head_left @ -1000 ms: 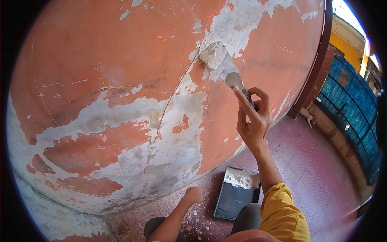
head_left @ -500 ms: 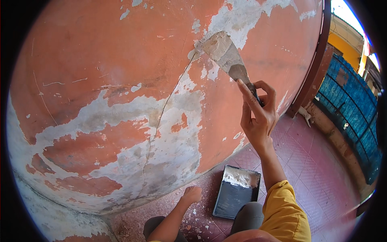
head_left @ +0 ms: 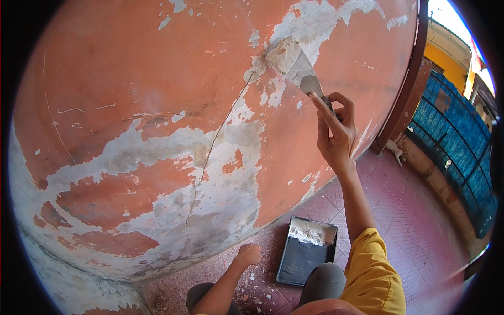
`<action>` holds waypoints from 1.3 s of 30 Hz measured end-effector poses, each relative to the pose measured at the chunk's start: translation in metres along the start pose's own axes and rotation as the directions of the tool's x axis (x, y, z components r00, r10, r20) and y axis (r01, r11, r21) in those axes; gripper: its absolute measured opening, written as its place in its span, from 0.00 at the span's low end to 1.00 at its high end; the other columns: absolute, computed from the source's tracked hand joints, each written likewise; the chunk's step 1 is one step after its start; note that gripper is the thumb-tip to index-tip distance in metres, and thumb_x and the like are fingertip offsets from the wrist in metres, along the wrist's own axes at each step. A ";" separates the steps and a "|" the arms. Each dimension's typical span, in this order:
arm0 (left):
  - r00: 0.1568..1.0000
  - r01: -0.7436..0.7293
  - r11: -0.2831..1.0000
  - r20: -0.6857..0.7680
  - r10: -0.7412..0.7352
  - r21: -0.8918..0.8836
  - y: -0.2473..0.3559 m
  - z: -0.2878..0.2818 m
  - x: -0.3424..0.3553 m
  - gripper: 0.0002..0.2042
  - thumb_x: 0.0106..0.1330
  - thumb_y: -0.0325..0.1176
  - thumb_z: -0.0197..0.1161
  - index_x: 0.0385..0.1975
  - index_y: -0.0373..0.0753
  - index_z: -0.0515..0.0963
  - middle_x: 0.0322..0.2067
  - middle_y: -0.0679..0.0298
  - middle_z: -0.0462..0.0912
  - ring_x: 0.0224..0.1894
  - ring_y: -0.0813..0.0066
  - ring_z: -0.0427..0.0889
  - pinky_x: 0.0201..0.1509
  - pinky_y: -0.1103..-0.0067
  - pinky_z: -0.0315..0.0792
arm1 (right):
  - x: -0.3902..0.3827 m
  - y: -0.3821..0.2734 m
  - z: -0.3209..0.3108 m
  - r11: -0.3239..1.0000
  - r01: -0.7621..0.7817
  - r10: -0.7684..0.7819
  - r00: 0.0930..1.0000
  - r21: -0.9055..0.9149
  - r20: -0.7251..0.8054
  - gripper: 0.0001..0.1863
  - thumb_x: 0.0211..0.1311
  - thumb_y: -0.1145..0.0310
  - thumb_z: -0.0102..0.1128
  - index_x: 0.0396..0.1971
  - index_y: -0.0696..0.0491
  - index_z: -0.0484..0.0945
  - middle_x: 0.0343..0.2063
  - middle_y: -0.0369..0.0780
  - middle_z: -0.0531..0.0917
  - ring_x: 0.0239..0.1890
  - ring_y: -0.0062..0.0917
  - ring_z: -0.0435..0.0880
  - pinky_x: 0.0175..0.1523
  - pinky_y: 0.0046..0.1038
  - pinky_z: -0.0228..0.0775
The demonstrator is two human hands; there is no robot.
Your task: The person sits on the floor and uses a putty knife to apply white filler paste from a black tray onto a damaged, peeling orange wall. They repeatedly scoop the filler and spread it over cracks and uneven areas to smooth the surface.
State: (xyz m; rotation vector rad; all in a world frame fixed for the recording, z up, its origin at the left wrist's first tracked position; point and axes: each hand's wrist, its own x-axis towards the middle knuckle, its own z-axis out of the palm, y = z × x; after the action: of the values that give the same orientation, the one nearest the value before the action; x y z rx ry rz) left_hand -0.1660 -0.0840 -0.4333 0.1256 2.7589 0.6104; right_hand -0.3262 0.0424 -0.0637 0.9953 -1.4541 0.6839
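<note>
1. Head view: over the last second the putty knife (head_left: 308, 77) has moved up the wall (head_left: 157, 79), off the upper end of the crack (head_left: 216, 135). A grey smear (head_left: 255, 66) now shows at that end.
2. I judge that this end has had some filler; the length below looks open. Pale putty (head_left: 284, 54) remains on the blade, so I expect more can be spread.
3. Knife position: blade at the wall, just above and right of the smear; firm contact uncertain.
4. Long axis: diagonal, handle low right, blade pointing up-left, crosswise to the crack.
5. Right hand (head_left: 338, 131): fingers closed round the handle.
6. Left hand (head_left: 249, 255): low, near the tray (head_left: 304, 263); fingers look curled, contents I cannot tell.
</note>
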 end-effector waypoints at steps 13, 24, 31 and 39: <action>0.999 -0.005 1.000 -0.048 0.005 0.003 -0.003 0.004 -0.001 0.11 0.53 0.31 0.55 0.27 0.32 0.82 0.32 0.43 0.82 0.38 0.48 0.84 0.44 0.60 0.76 | -0.012 -0.014 -0.009 0.997 -0.077 0.077 0.995 0.006 0.065 0.28 0.51 0.84 0.61 0.51 0.40 0.81 0.39 0.36 0.75 0.16 0.19 0.71 0.20 0.25 0.64; 0.998 -0.020 1.000 -0.052 0.019 -0.005 -0.001 0.001 -0.003 0.11 0.54 0.32 0.55 0.26 0.32 0.82 0.31 0.43 0.83 0.38 0.48 0.84 0.44 0.60 0.76 | 0.005 -0.039 -0.050 0.991 -0.106 0.119 0.974 -0.075 0.192 0.25 0.56 0.81 0.58 0.53 0.42 0.79 0.37 0.36 0.76 0.18 0.17 0.71 0.23 0.23 0.64; 0.996 -0.084 0.992 0.014 0.086 -0.094 0.025 -0.017 0.001 0.13 0.59 0.36 0.58 0.32 0.31 0.82 0.35 0.43 0.82 0.43 0.48 0.82 0.48 0.61 0.75 | 0.050 -0.060 -0.117 0.938 -0.333 0.345 0.875 -0.094 0.339 0.21 0.70 0.76 0.45 0.61 0.50 0.72 0.17 0.33 0.69 0.19 0.12 0.65 0.26 0.19 0.59; 0.984 -0.145 0.980 0.087 0.157 -0.137 0.032 0.003 0.023 0.12 0.61 0.40 0.62 0.34 0.37 0.80 0.37 0.48 0.83 0.44 0.50 0.81 0.50 0.62 0.73 | 0.092 -0.065 -0.107 0.957 -0.135 0.251 0.829 -0.256 0.499 0.20 0.72 0.70 0.46 0.62 0.44 0.72 0.13 0.31 0.63 0.15 0.12 0.60 0.22 0.21 0.56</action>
State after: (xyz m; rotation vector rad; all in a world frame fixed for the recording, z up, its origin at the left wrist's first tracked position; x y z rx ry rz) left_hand -0.1866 -0.0503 -0.4292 0.3291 2.6232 0.7992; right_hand -0.2131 0.0873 0.0331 0.9124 -2.0920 0.3931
